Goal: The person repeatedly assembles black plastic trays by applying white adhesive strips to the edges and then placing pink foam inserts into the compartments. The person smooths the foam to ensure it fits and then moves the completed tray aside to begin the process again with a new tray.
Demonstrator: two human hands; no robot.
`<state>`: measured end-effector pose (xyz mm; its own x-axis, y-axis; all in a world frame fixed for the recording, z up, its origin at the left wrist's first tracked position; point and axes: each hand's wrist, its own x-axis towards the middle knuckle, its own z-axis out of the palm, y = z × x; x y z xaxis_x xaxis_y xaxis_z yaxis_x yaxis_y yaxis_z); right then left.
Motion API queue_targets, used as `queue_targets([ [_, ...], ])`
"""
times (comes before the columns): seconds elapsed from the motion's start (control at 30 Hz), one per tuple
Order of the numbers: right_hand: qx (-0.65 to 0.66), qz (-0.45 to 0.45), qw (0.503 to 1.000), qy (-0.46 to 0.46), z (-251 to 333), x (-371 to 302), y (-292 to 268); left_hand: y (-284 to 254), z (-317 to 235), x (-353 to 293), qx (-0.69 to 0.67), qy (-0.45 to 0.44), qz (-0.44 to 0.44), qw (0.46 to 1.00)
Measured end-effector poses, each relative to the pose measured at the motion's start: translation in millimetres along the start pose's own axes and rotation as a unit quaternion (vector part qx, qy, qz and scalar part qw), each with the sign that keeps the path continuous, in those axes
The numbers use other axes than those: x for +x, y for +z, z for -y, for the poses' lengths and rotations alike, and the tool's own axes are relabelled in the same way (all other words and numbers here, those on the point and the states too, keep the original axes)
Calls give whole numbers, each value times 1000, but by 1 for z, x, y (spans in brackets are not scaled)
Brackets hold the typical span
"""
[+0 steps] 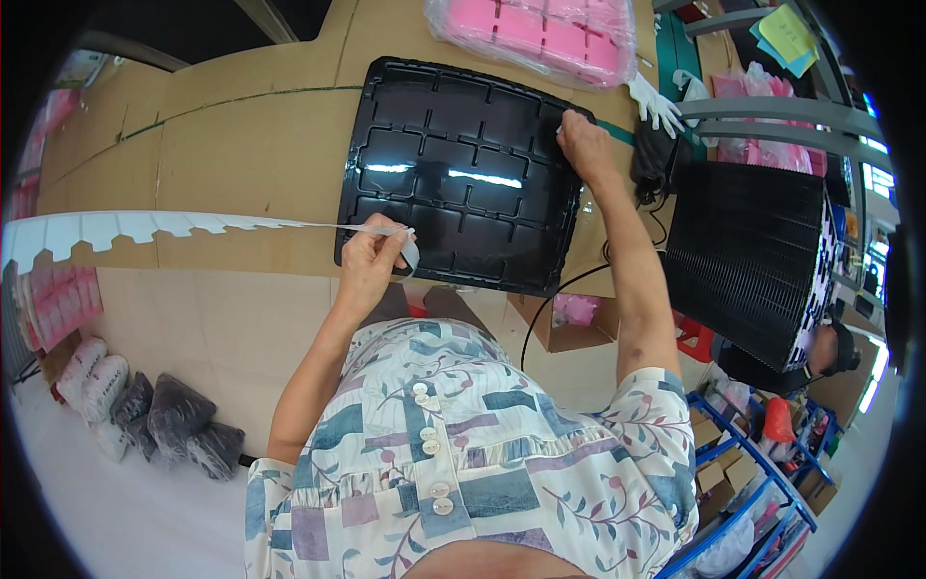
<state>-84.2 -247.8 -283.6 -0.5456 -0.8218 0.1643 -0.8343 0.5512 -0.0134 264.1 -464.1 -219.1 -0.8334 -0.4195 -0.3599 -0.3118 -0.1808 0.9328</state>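
A black, glossy plastic tray (463, 145) with moulded ridges lies in front of me on the worktable. Over its near left corner, my left hand (367, 262) is closed on a long white paper strip (145, 224) with a notched edge. The strip runs off to the far left, and its free end curls beside my fingers. My right hand (585, 152) is closed at the tray's far right edge, its fingertips touching the tray. A speck of white shows at those fingertips, too small to name.
Pink trays in clear plastic (540, 34) lie beyond the black one. A white glove (656, 104) is to their right. A tall stack of black trays (748, 261) stands at right, near a blue rack (743, 454). Dark bags (178, 415) sit on the floor at left.
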Motion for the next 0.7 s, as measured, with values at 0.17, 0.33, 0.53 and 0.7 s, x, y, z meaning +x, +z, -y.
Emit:
queue_targets([
  [0.17,12,30,995,-93,-6,-3,-8,7,-9,-2,0,-4,3,1000],
  [0.33,75,-60,995,1,2,-12,-2,4,-6,-6,-3,-34,3,999],
  [0.53,374,-62,921,88,102,-62,-43,6,-19,-11,-109,-65,-35,991],
  [0.7,847,119,450,259,159,-85,-51,15,-22,0,-154,-50,-12,987],
])
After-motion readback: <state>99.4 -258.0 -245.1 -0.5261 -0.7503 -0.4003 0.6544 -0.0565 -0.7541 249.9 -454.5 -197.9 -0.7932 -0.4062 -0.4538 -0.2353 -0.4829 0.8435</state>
